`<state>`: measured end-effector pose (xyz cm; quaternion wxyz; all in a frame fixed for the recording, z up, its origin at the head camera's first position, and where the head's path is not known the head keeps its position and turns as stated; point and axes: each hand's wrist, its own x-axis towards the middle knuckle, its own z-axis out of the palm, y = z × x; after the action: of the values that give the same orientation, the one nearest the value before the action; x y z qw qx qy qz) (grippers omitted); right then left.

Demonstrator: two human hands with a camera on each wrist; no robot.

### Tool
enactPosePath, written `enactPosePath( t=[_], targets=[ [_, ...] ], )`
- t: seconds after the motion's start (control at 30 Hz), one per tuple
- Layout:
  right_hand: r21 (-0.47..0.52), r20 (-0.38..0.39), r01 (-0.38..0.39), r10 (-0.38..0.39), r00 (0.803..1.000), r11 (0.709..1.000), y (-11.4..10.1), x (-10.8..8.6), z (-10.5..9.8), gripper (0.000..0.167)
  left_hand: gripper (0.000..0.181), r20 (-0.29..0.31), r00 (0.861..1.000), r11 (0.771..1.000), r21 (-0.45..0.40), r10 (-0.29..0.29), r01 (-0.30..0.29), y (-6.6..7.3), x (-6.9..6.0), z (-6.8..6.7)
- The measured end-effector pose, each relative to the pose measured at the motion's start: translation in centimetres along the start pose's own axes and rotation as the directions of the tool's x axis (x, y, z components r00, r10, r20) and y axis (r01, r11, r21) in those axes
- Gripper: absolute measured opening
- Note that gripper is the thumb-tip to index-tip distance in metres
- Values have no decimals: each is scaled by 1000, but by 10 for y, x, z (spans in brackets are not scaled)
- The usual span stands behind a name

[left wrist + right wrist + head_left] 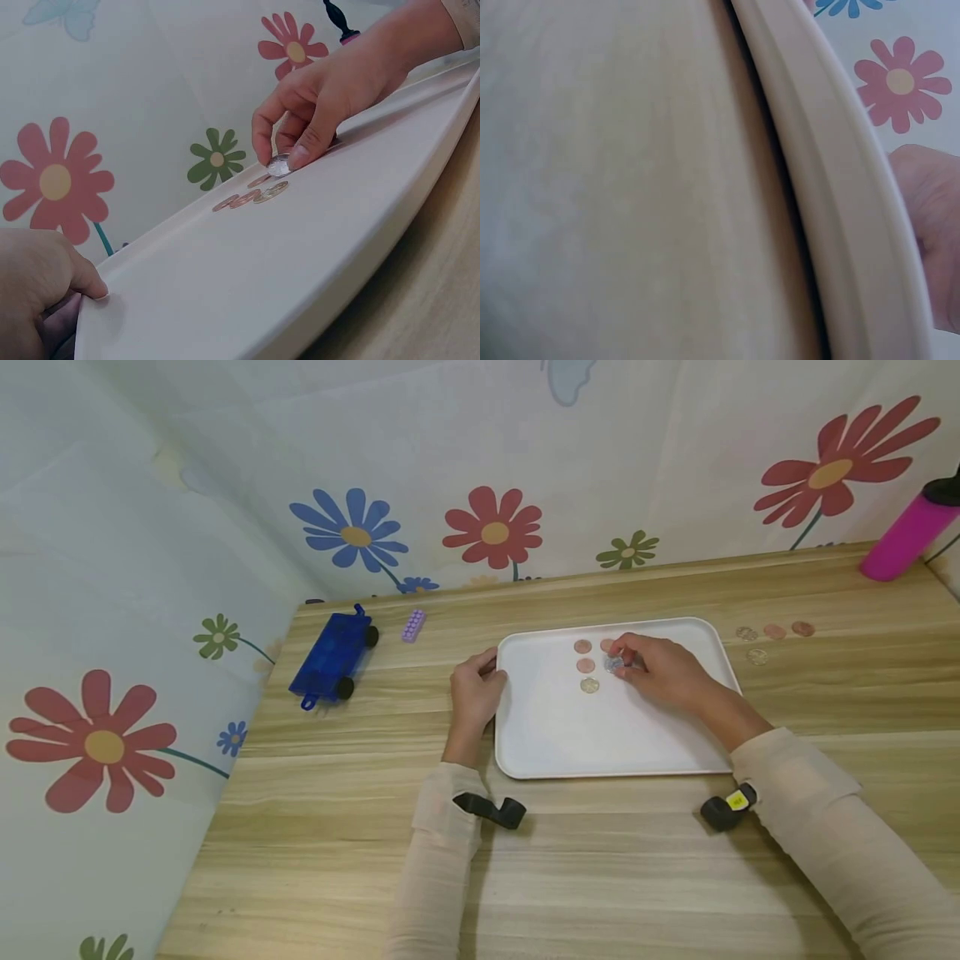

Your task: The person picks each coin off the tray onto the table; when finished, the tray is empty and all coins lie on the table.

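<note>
A white tray (547, 735) lies on the wooden table. At its left rim, the left hand (477, 693) holds the edge, thumb on top in the left wrist view. Over the tray's upper middle, the right hand (667, 672) pinches a silver-coloured coin (279, 164) between thumb and fingers, tilted near the surface. Beside it on the tray lie a copper coin (582, 646), a second copper coin (585, 666) below that, and a gold-coloured coin (589, 686) lowest. Another copper coin (607, 645) is partly covered by the right fingers. In the right wrist view the tray's rim hides most of the hand.
Right of the tray, several loose coins (775, 632) lie on the table (300, 827). A pink bottle (903, 539) with a black cap stands at the back right corner. Toward the left are a blue toy cart (330, 656) and a purple toy brick (413, 626). A flower-printed sheet hangs behind.
</note>
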<state>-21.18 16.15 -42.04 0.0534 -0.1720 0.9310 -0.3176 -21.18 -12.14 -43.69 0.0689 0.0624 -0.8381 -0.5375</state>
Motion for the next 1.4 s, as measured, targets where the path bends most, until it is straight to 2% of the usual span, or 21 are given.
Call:
enactPosePath(
  t=[0.57,1.0,1.23,1.4],
  targets=[
    [39,-64,104,-102,993,994,6,-1,2,14,42,-5,1000,1000,-2,-10,10,2,-1,-1],
    [162,-63,39,-29,998,986,10,-8,-1,10,42,1,1000,1000,1,-13,13,1,0,0],
    [103,-36,89,-86,996,991,10,-6,-4,15,42,-10,1000,1000,3,-4,4,0,1,0],
    [76,-5,82,-82,997,994,6,-6,-4,19,41,-8,1000,1000,-5,-4,4,-1,1,0]
  ],
)
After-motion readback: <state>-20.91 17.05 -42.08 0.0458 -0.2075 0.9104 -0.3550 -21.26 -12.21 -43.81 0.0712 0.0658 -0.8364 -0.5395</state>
